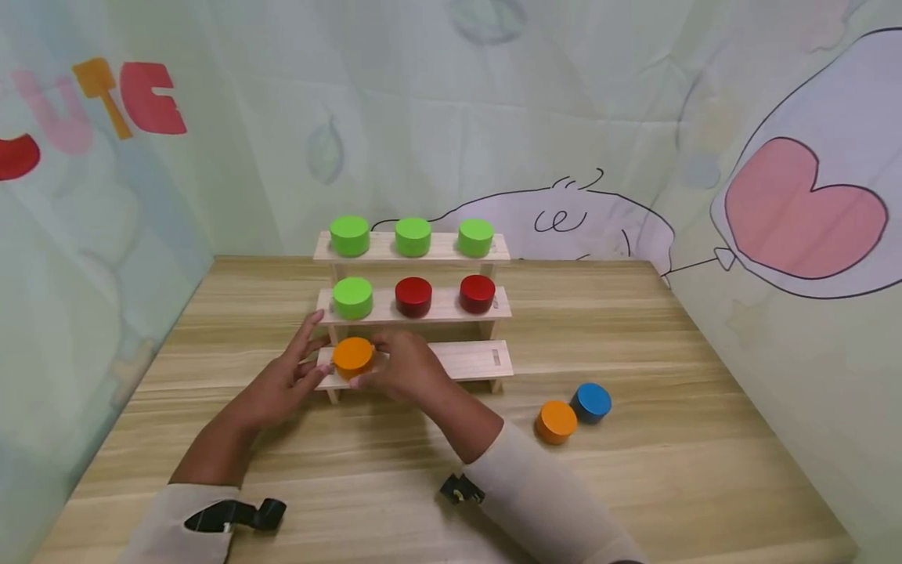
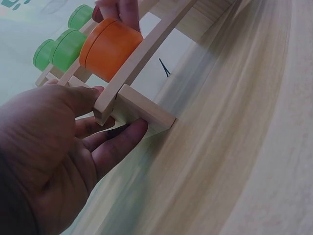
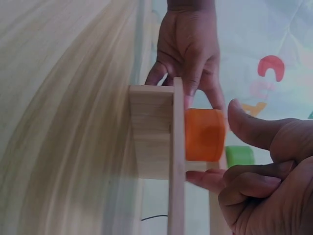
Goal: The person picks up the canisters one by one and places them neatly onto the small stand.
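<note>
A three-tier wooden rack (image 1: pixel 465 360) stands on the table. My left hand (image 1: pixel 282 384) holds the left end of its lowest shelf, thumb at the top and fingertips against the leg (image 2: pixel 146 110). On that end sits an orange round block (image 1: pixel 353 356). Around the block's right side is my right hand (image 1: pixel 405 364); in the right wrist view its thumb (image 3: pixel 249 127) and extended finger (image 3: pixel 205 180) stand slightly apart from the block. A green block (image 1: pixel 353 298) and two red blocks (image 1: pixel 413 297) fill the middle shelf. Three green blocks (image 1: pixel 413 236) line the top one.
To the right of the rack, another orange block (image 1: pixel 556 422) and a blue block (image 1: pixel 591 403) lie side by side on the wooden table (image 1: pixel 669 454). A printed cloth backdrop (image 1: pixel 423 141) hangs behind and along both sides.
</note>
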Demonstrator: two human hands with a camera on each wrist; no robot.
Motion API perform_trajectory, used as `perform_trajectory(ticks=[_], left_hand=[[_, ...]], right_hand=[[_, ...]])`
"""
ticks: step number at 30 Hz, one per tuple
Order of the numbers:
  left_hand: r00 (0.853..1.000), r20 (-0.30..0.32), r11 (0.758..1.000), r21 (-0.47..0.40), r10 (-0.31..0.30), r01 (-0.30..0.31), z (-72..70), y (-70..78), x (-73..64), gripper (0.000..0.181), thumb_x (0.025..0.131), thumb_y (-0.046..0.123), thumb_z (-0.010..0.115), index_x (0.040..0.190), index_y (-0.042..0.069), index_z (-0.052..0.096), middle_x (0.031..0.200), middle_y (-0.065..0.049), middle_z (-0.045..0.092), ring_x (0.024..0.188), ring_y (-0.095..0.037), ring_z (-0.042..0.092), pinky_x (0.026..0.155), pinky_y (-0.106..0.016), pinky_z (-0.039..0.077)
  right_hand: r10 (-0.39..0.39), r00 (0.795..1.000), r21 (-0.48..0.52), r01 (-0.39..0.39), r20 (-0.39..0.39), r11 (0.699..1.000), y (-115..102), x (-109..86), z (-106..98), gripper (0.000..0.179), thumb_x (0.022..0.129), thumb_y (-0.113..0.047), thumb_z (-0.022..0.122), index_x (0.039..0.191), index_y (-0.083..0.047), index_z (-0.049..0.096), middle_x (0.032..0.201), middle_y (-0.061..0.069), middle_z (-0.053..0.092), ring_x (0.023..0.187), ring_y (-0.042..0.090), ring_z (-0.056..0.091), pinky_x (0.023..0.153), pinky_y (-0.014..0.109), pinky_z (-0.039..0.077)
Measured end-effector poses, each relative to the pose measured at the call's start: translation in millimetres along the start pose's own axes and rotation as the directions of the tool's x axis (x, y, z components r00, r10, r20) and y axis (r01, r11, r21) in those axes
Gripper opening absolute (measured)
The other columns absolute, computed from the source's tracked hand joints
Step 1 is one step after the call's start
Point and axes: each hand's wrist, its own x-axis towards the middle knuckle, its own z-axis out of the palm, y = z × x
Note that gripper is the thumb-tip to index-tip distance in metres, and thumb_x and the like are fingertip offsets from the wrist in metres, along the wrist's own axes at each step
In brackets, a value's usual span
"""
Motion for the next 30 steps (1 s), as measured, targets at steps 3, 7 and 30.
perform_trajectory(ticks=[3,7,30], left_hand=[[1.000,0.003,1.000,-0.003,-0.004,0.004,-0.7,0.4,0.1,0.098,0.114,0.005,0.056,0.175,0.043,-0.011,0.173,-0.038,0.029,0.147,-0.060,0.052,0.109,-0.056,0.054],[1.000,-0.003,1.000,0.000,-0.003,0.003,-0.8,1.1,0.6,0.098,0.113,0.005,0.056,0.175,0.042,-0.010,0.173,-0.038,0.030,0.146,-0.059,0.053,0.109,-0.056,0.053],[1.000,-0.001,1.000,0.014,-0.015,0.015,-0.8,-0.2,2.0,0.098,0.114,0.006,0.056,0.174,0.044,-0.012,0.173,-0.038,0.029,0.146,-0.059,0.053,0.110,-0.056,0.054]], right_hand=[[0.024,1.000,-0.033,-0.025,-0.008,0.999,-1.5,-6.5,-6.4,0.069,0.084,-0.027,0.098,0.143,-0.004,0.070,0.143,0.012,0.074,0.132,0.029,0.070,0.110,0.044,0.061],[0.024,1.000,-0.069,-0.025,-0.015,0.997,-3.3,-15.3,-15.8,0.069,0.083,-0.027,0.099,0.141,-0.003,0.071,0.140,0.012,0.076,0.126,0.029,0.072,0.105,0.043,0.063],[-0.073,0.997,-0.130,0.076,0.031,0.989,49.5,-71.3,-64.7,0.073,0.086,-0.018,0.096,0.149,0.001,0.065,0.151,0.016,0.069,0.144,0.035,0.063,0.122,0.053,0.051]])
